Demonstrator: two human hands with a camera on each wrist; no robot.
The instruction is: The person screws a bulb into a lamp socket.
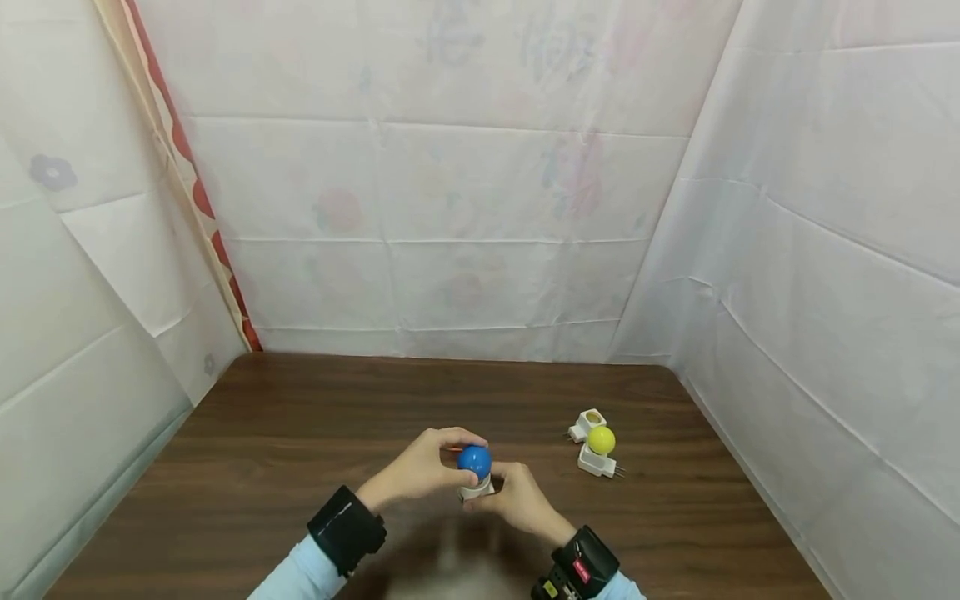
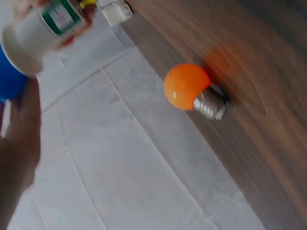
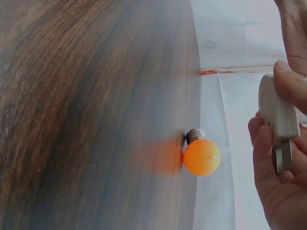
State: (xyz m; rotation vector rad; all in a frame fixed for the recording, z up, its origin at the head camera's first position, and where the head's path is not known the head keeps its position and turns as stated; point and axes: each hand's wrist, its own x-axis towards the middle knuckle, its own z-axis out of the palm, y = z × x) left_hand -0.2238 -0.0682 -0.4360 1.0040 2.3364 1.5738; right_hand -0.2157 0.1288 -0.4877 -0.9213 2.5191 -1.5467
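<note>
Surface: dark wood table (image 1: 300, 433), white sheets hung on three sides.
Left hand (image 1: 420, 471): fingers curled round blue bulb (image 1: 474, 460), held above near table edge.
Right hand (image 1: 517, 500): fingers pinching white socket (image 1: 477, 490) just under the bulb.
Beside: orange bulb (image 2: 186, 87) lying on table.
Farther right: yellow bulb (image 1: 602, 440) in socket, empty plug socket (image 1: 587, 425) just behind.

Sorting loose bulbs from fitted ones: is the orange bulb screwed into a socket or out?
Out. The orange bulb lies on its side on the wooden table, its bare metal screw base exposed, with no socket around it.
</note>
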